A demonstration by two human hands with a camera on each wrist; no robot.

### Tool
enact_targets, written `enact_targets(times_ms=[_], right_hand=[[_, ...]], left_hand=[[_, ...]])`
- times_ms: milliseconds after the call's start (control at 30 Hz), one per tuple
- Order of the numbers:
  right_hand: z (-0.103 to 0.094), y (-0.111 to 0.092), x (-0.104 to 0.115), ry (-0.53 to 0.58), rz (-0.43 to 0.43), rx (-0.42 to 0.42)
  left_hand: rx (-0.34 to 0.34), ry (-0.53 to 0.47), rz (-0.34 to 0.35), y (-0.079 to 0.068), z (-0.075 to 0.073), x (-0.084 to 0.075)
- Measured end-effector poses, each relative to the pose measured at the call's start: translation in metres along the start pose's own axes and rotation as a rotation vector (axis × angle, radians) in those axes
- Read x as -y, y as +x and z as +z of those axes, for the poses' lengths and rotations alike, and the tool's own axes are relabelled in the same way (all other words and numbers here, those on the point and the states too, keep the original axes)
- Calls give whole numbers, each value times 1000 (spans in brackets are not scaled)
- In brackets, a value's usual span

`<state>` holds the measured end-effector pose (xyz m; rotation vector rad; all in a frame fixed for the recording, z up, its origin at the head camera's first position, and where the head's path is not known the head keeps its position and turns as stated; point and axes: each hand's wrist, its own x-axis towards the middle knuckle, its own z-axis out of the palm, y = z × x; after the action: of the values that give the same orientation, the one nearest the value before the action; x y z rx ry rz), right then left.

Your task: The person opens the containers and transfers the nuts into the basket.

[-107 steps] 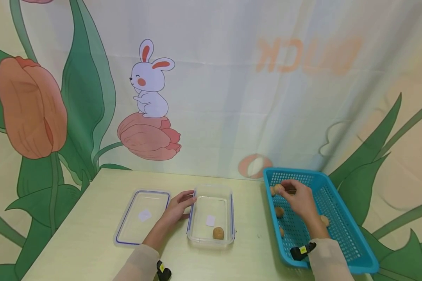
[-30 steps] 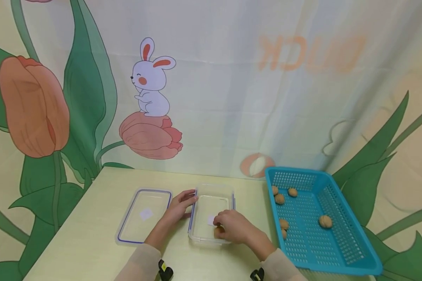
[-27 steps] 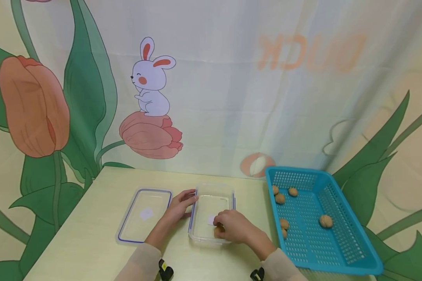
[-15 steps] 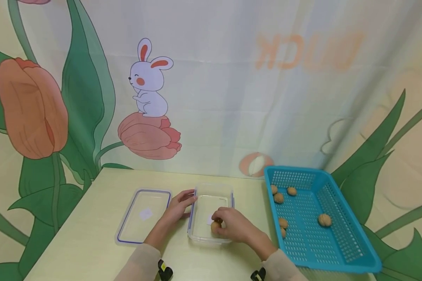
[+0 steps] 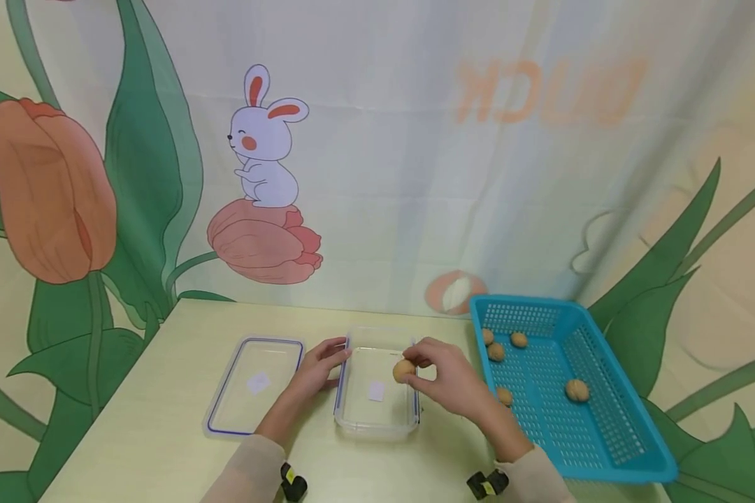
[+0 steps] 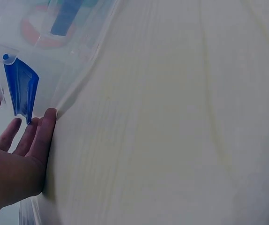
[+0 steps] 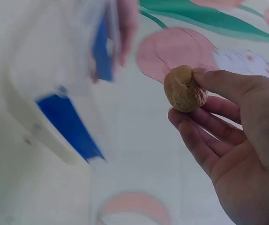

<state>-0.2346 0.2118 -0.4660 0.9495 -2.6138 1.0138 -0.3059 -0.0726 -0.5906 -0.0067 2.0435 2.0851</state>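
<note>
My right hand pinches a walnut between thumb and fingertips, above the right side of a clear plastic container. The right wrist view shows the same walnut whole and round at the fingertips. My left hand rests its fingertips against the container's left side, by the rim. Up close in the left wrist view, the fingers touch the outer wall just below a blue latch. A small white square shows through the container's floor, where no walnut lies.
Left of the container lies its flat clear lid with a blue seal and a white square. At the right stands a blue perforated basket with several walnuts, one walnut apart from the others. A printed curtain hangs behind the table.
Earlier my right hand moved from the basket to the container. In the last half second it has risen with the walnut from the container floor, up and rightward. The left hand keeps its place.
</note>
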Motion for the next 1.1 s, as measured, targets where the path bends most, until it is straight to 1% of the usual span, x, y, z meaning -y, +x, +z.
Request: enact_targets(times_ms=[100, 267, 400, 500, 567, 667, 833, 1100], right_hand=[[-20, -2, -1, -11, -1, -89], [-52, -11, -9, -35, 44, -211], [-71, -18, -25, 1, 81, -312], [-81, -24, -40, 56, 139, -378], [-86, -29, -49, 71, 180, -409], [-93, -35, -59, 56, 268, -426], [-98, -43, -77, 2, 381, -412], [-95, -51, -108, -48, 434, -409]], left_hand=[[-1, 1, -4, 1, 0, 0], [10, 7, -11, 0, 0, 1], [13, -2, -9, 0, 0, 0], [10, -9, -8, 0, 0, -1], [11, -12, -6, 0, -1, -1], [12, -15, -4, 0, -1, 0], [14, -17, -3, 0, -2, 0], [11, -16, -10, 0, -2, 0]])
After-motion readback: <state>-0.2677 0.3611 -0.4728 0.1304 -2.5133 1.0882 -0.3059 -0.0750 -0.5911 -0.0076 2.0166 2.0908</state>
